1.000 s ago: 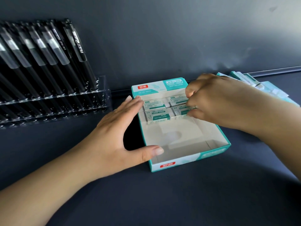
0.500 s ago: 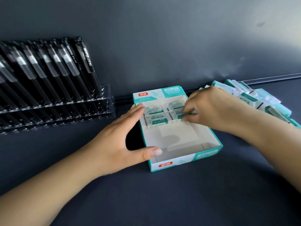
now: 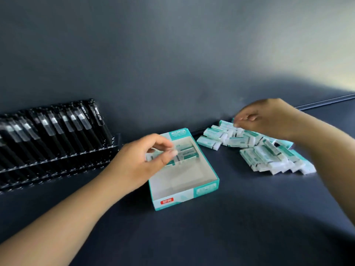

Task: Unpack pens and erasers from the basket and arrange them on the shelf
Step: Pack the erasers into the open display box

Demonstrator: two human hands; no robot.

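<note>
Filling the eraser display box [image 3: 184, 189] on the shelf [image 3: 230, 237] is the step in hand, I judge; the next move calls for lifting another piece from the loose eraser pile [image 3: 255, 148] just right of it. My left hand [image 3: 134, 164] has fingers [image 3: 169, 152] curled, pinching an eraser [image 3: 187, 150] over the box's far end. My right hand [image 3: 269, 118] hovers at the pile, fingers loosely curled; whether it grips anything, I cannot tell. Pens [image 3: 57, 135] stand racked at left.

Single head view, close, angled forward-down over shelf [image 3: 211, 237] toward back wall [image 3: 172, 54].
</note>
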